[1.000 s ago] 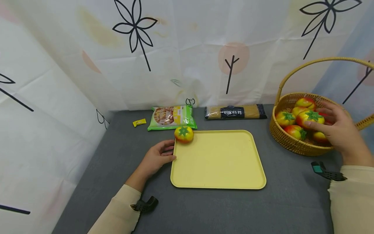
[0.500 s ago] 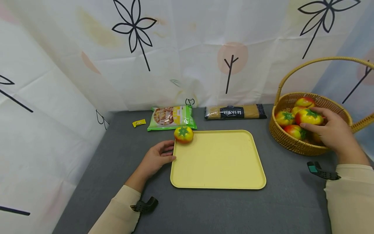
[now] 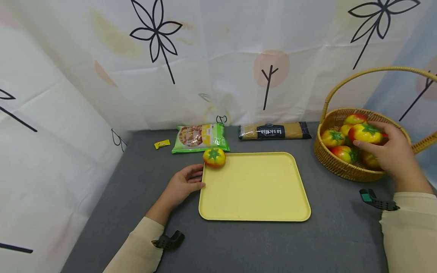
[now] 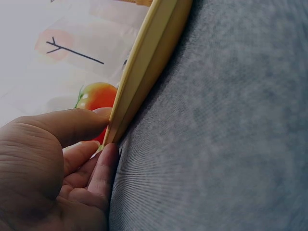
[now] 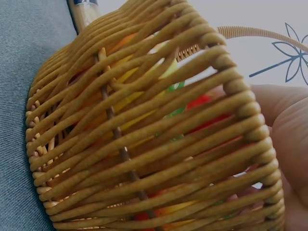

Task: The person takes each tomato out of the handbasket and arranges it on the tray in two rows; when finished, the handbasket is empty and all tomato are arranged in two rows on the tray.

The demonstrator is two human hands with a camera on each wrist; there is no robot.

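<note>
A yellow tray (image 3: 254,197) lies on the grey table with one tomato (image 3: 214,157) on its far left corner. My left hand (image 3: 184,183) pinches the tray's left rim (image 4: 144,72), thumb on top and fingers under it. My right hand (image 3: 389,149) grips a red-yellow tomato (image 3: 365,133) just above the other tomatoes (image 3: 332,138) in the wicker basket (image 3: 336,168) at the right. In the right wrist view the basket wall (image 5: 144,144) fills the frame and hides most of that hand.
A green snack bag (image 3: 200,137) and a spaghetti packet (image 3: 274,131) lie behind the tray by the curtain. A small yellow wrapper (image 3: 162,143) sits at the back left. The basket's tall handle (image 3: 375,70) arches over the fruit.
My right hand has closed round a tomato in the basket and raised it a little. The left hand and the tray have not moved.
</note>
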